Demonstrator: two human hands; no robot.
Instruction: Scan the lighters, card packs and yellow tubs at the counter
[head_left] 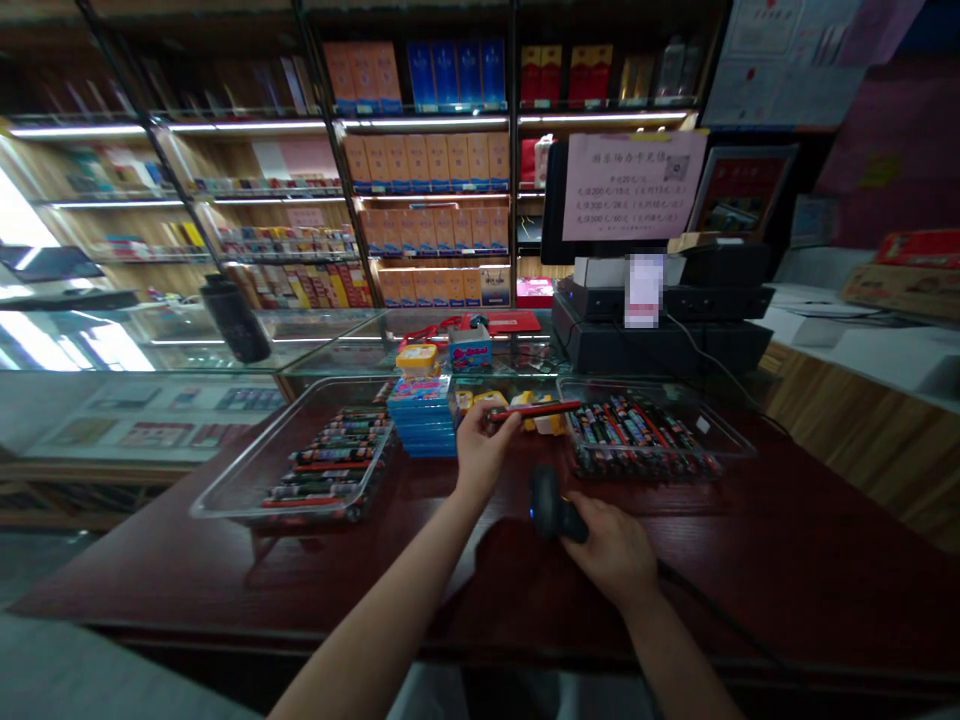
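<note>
My left hand (480,450) pinches a slim red and black pen (553,408) by one end, its other end pointing right. My right hand (616,548) is wrapped around the handle of a dark barcode scanner (546,502), whose head shows a small blue light. The scanner is below the pen and apart from it. A clear plastic tray (739,442) of similar pens (630,432) lies just beyond the pen's tip. To the left, another clear tray (238,485) holds more such pens (330,460).
Between the trays stand a stack of blue packs (422,425), a yellow-lidded tub (416,360) and several yellow items (541,420). A blue box (470,350) is behind. A monitor with a pink notice (630,190), a black bottle (236,320) and a trailing cable (720,605) surround the red-brown desk (180,570).
</note>
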